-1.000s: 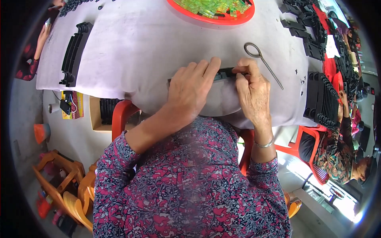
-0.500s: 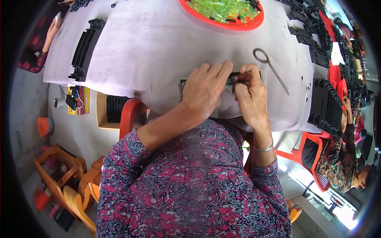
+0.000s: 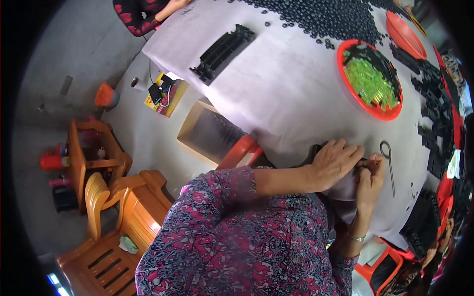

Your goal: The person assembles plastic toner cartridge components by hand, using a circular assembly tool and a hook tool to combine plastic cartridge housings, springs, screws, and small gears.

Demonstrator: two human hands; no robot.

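A dark, narrow plastic part [image 3: 315,150] lies at the near edge of the cloth-covered table, mostly hidden beneath my hands. My left hand [image 3: 335,166] is laid across it, fingers curled over its far side. My right hand [image 3: 371,183] pinches at its right end, thumb and fingers bent together; whether a smaller piece is between them I cannot make out. A metal rod with a ring at one end [image 3: 392,175] rests just right of my right hand. Farther off is a red tray [image 3: 340,74] of clear green pieces and black strips.
A long black plastic part [image 3: 222,53] lies on the table's left. Many black round pieces [image 3: 316,17] spread along the far side, near another red tray [image 3: 402,37]. Black parts [image 3: 434,118] crowd the right. Below left are a cardboard box [image 3: 197,143], red chair [image 3: 242,150] and wooden chair [image 3: 133,212].
The view has swung left, so the table and hands now appear farther right and lower, and more of the floor shows. Both hands stay at the dark part.
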